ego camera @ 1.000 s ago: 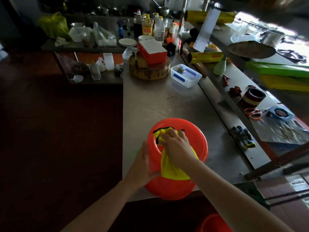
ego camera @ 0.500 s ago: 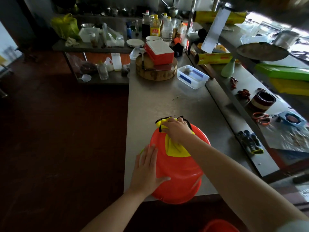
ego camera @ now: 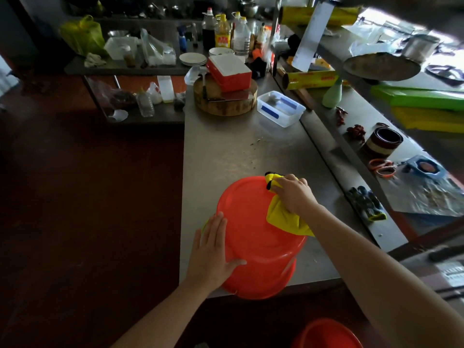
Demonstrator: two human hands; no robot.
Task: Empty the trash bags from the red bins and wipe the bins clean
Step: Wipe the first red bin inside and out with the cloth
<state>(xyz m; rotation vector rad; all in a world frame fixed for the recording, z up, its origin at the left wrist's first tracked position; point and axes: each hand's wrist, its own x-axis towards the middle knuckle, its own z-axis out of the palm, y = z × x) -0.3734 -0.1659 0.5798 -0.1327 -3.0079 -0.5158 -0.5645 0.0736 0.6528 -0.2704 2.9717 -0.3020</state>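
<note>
Standing mouth-down at the near edge of the steel counter (ego camera: 226, 151), the red bin (ego camera: 253, 222) points its flat base upward, long axis roughly upright. The left hand (ego camera: 211, 252) lies flat on its side wall, fingers spread. The right hand (ego camera: 292, 194) bunches a yellow cloth (ego camera: 281, 219) against the base rim, fingers curled. Red print on the oil bottle (ego camera: 222, 33) and cling-film roll (ego camera: 311, 80) is too blurred to read.

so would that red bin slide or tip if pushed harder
Probably light and apt to slide: the red bin looks plastic on smooth steel counter. At the near edge it could tip off; the left hand likely steadies it.
</note>
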